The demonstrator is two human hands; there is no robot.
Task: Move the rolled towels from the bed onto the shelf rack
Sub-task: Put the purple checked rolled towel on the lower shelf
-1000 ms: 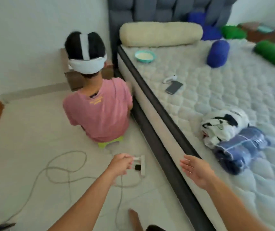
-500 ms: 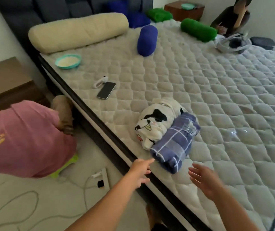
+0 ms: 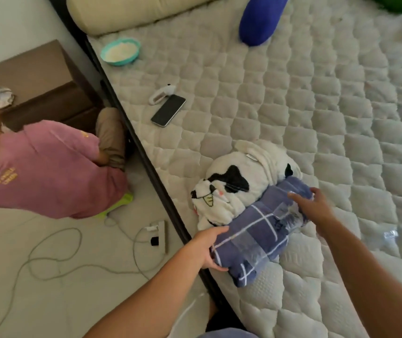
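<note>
A blue plaid rolled towel (image 3: 256,236) lies on the quilted mattress (image 3: 317,106) near its left edge. Touching it on the far side is a white rolled towel with a black cat pattern (image 3: 234,186). My left hand (image 3: 208,250) clasps the near end of the blue roll, thumb on top and fingers underneath. My right hand (image 3: 313,207) lies over the far end with its fingers curved around it. The roll rests on the bed. No shelf rack is in view.
A phone (image 3: 168,111), a small white device (image 3: 161,93) and a teal bowl (image 3: 120,51) lie farther up the bed, with a blue bolster (image 3: 261,18) and a cream bolster (image 3: 134,11). A person in a pink shirt (image 3: 49,167) sits on the floor beside a power strip (image 3: 159,236) with cables.
My view has swung from the floor to the bed and come closer. Both hands have reached forward from open in the air onto the two ends of the blue plaid roll.
</note>
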